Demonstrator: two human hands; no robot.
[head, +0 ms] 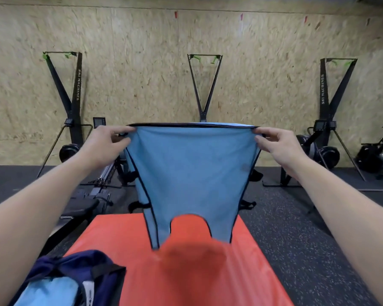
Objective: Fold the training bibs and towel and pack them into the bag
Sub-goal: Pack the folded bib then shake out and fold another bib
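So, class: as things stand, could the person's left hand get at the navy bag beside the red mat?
Probably not at once: the left hand pinches a corner of the blue bib, held up. The path down to the navy bag looks free once it lets go.

A person holds a blue bib up in the air, stretched flat between both hands. The left hand pinches its top left corner and the right hand pinches its top right corner, fingers curled over the black-edged hem. Below the fingers the bib hangs down, narrowing to two straps beside a rounded cut-out, above a red mat on the floor. Below the left fingers, near the forearm, lies a dark blue bag with light blue cloth inside. Beyond the fingers, black exercise machines stand against a chipboard wall.
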